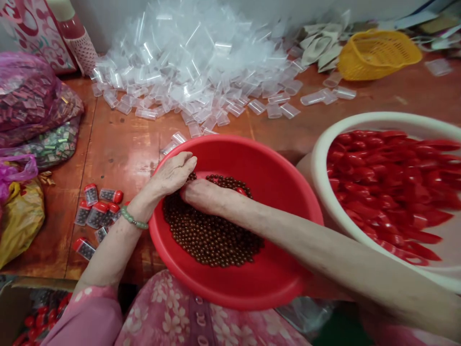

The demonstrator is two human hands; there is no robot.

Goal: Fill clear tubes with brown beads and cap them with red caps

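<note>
A red plastic basin (273, 182) rests tilted at the table's near edge, holding a heap of small dark brown beads (212, 235). My left hand (175, 173) reaches over the basin's left rim, fingers curled down into the beads; a green bead bracelet (133, 218) circles that wrist. My right hand (203, 196) lies in the beads beside it, fingers closed and turned toward the left hand. What either hand grips is hidden. A red cap (242, 191) peeks out behind my right hand.
A large pile of clear small tubes (194, 57) covers the back of the table. Filled tubes with red caps (97, 209) lie left of the basin. A white basin of red caps (389, 192) stands right. A yellow basket (376, 53) and bags (32, 110) lie around.
</note>
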